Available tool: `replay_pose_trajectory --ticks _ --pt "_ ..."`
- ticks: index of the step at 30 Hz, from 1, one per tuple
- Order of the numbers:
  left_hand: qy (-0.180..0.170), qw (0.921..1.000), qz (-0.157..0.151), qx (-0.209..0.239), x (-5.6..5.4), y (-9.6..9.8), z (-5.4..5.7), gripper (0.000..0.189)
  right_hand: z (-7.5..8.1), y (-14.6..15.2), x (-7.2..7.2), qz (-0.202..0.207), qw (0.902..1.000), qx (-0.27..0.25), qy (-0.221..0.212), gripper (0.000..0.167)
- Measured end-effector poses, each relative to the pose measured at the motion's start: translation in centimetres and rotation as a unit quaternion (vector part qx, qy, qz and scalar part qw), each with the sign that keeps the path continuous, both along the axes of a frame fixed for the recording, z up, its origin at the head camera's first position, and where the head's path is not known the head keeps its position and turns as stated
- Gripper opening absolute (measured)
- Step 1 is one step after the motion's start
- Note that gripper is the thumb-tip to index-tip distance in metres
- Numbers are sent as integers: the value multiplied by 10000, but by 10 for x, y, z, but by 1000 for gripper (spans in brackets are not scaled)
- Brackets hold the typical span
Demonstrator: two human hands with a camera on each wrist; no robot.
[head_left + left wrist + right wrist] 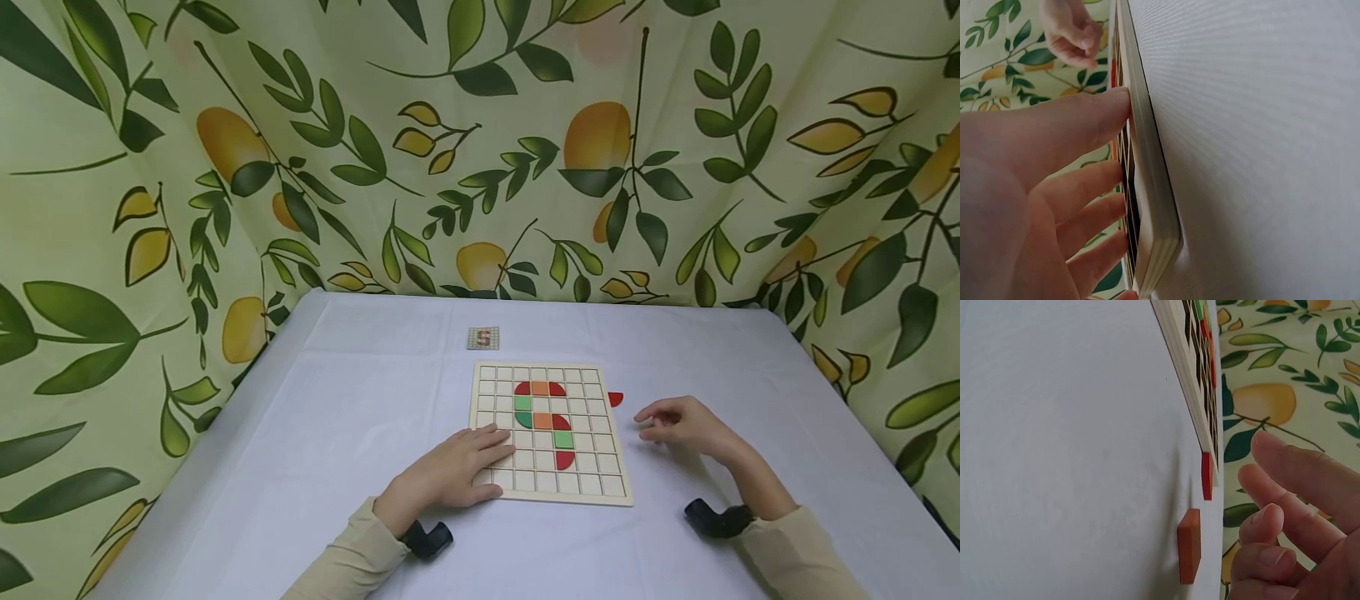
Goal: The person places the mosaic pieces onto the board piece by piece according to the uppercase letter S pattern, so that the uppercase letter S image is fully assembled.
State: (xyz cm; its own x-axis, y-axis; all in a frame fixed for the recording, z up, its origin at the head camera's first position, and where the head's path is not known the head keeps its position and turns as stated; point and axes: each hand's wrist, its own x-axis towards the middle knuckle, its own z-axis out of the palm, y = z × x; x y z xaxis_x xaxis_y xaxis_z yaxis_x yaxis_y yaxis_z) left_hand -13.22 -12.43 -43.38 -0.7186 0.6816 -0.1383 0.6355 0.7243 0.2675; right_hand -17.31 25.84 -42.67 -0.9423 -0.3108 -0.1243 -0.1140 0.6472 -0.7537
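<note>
My left hand (457, 468) rests with spread, fairly straight fingers on the lower left of a wooden grid board (609, 485). In the left wrist view its thumb (1100, 112) lies at the board's edge. On the board, red rounded pieces, orange squares (540, 388), light green squares (562, 439) and a dark green rounded piece (522, 421) form a curving line. My right hand (693, 427) hovers right of the board, fingers loosely bent, holding nothing. Near it in the right wrist view are an orange block (1189, 547) and a loose red piece (1207, 477).
A small card (483, 337) with a coloured pattern on a grid lies behind the board. White cloth (360, 400) covers the table. A leaf-and-fruit patterned curtain (337, 208) hangs at the back and sides. A black device (429, 540) is worn at my left wrist, another (716, 518) at my right.
</note>
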Motion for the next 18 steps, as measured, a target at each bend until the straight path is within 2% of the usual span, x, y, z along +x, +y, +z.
replay_pose_trajectory --ticks 11,18 --pt "-60 10000 53 23 1 0 2 62 -4 15 -3 -125 9995 288 -34 26" --pt "-58 9999 0 100 1 0 2 62 -5 23 -3 0 9999 162 -40 29"
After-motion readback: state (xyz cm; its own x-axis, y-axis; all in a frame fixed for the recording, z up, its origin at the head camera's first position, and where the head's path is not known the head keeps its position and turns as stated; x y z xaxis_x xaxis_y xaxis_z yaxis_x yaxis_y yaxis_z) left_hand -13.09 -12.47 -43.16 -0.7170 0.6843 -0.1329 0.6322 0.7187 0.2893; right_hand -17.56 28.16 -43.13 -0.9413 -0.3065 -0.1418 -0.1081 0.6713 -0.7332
